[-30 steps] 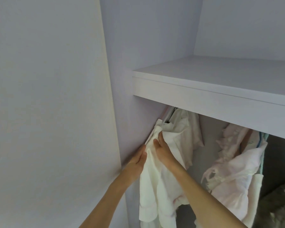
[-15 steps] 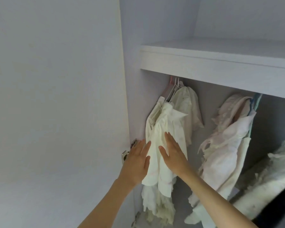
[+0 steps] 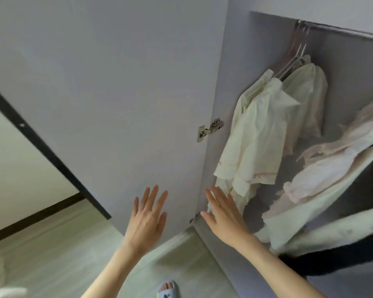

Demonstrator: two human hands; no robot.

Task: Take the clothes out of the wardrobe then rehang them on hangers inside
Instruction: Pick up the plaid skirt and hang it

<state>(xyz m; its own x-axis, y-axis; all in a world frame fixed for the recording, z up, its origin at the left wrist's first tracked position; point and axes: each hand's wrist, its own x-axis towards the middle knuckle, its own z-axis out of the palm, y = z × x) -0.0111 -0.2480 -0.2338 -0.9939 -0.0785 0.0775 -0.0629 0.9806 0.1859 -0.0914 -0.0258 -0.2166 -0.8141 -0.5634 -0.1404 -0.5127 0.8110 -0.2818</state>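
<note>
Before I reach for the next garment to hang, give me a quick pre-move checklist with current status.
1. Left hand free, fingers spread: ok.
2. Right hand free, holds nothing: ok.
3. Cream shirt hanging from a hanger: ok.
4. Hanger hook seated on the rail: cannot tell, blurred.
5. Wardrobe door swung open, access clear: ok.
6. Spare empty hanger ready: cannot tell.
</note>
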